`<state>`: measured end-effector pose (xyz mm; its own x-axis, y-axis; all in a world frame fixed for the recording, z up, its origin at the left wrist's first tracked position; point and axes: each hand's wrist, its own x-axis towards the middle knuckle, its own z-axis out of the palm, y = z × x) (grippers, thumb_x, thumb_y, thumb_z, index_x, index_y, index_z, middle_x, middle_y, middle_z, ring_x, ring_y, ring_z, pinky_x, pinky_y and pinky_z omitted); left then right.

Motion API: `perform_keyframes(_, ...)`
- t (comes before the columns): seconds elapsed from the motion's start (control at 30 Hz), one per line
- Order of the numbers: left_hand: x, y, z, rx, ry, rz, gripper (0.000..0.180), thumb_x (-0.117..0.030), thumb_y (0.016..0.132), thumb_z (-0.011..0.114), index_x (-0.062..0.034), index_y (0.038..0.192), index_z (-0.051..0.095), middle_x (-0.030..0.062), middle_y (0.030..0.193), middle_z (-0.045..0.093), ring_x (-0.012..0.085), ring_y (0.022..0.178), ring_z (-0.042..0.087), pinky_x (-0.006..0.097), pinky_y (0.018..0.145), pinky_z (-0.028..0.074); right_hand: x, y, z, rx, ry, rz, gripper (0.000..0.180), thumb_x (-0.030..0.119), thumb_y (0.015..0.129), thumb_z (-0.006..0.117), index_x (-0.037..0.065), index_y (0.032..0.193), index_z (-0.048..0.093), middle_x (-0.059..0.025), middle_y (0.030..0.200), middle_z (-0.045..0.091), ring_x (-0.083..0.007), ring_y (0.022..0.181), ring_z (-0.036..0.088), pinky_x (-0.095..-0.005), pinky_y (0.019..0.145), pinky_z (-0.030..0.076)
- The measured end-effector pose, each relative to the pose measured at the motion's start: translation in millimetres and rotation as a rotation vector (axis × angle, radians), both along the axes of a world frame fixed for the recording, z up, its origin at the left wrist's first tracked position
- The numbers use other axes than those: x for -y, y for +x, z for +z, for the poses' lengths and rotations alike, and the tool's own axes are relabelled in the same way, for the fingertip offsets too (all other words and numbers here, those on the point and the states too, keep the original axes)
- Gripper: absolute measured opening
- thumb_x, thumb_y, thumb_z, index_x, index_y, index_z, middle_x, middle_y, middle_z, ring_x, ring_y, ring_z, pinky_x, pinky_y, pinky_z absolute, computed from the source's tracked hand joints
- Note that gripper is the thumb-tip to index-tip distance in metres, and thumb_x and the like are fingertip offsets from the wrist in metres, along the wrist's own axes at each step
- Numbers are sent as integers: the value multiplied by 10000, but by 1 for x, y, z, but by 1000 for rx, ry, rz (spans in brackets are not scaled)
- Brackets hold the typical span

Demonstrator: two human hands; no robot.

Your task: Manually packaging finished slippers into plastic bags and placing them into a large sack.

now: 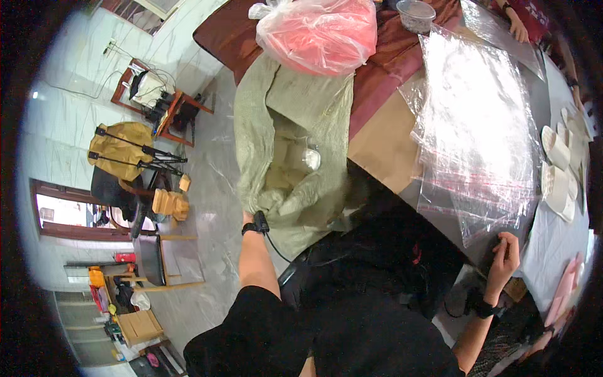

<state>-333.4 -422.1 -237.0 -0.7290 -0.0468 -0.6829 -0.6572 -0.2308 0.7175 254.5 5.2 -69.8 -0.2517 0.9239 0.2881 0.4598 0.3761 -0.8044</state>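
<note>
A pale green woven sack (251,125) hangs with its mouth open at the table's edge in front of me. Inside it lies a small, shiny white item (311,158). My left hand (249,217) is at the sack's near left rim, its fingers hidden by the bunched fabric. My right hand (504,259) is held beside the table's near edge, fingers loosely bent and apart, holding nothing. Just beyond it, clear flat plastic bags (477,119) lie in a spread stack. A translucent bag with pinkish-red contents (317,34) rests behind the sack.
A round clear tub (416,15) stands at the back. Pale slippers (556,147) lie at the right, near another person's hand (519,29). Brown cardboard (383,144) covers part of the table. Chairs, a folded tan stool (122,151) and boxes (139,325) stand to the left.
</note>
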Motion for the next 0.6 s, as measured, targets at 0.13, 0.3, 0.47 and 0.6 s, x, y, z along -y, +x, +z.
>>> perform_keyframes(0.13, -65, 23, 45, -122, -32, -192, 530, -491, 1008, 510, -80, 1328, 606, 89, 1244, 680, 269, 1092, 655, 440, 899, 559, 2, 3, 3, 35, 3, -35, 107, 10, 1010, 532, -6, 999, 637, -26, 923, 619, -84, 674, 485, -234, 611, 407)
perform_keyframes(0.3, -107, -62, 62, -294, 181, -304, 497, -417, 1015, 493, -29, 1306, 602, 102, 1291, 655, 282, 1145, 639, 461, 943, 532, 3, -4, 8, 38, -7, -48, 108, -31, 997, 526, -11, 1003, 632, -27, 929, 603, -82, 680, 471, -228, 616, 404)
perform_keyframes(0.47, -81, -172, 124, -831, -315, -411, 491, -219, 853, 671, 19, 1276, 594, 129, 1250, 663, 286, 1149, 633, 441, 947, 520, -2, 1, -1, -9, -30, -17, 109, -38, 997, 522, -20, 999, 630, -38, 944, 612, -93, 720, 506, -230, 619, 424)
perform_keyframes(0.6, -153, -140, 174, -1206, -241, -596, 574, 9, 631, 809, 53, 1174, 630, 128, 1156, 700, 221, 1005, 666, 363, 918, 515, 2, 4, 1, 44, -18, -26, 107, -32, 996, 526, -28, 1000, 632, -54, 963, 624, -104, 754, 538, -236, 616, 444)
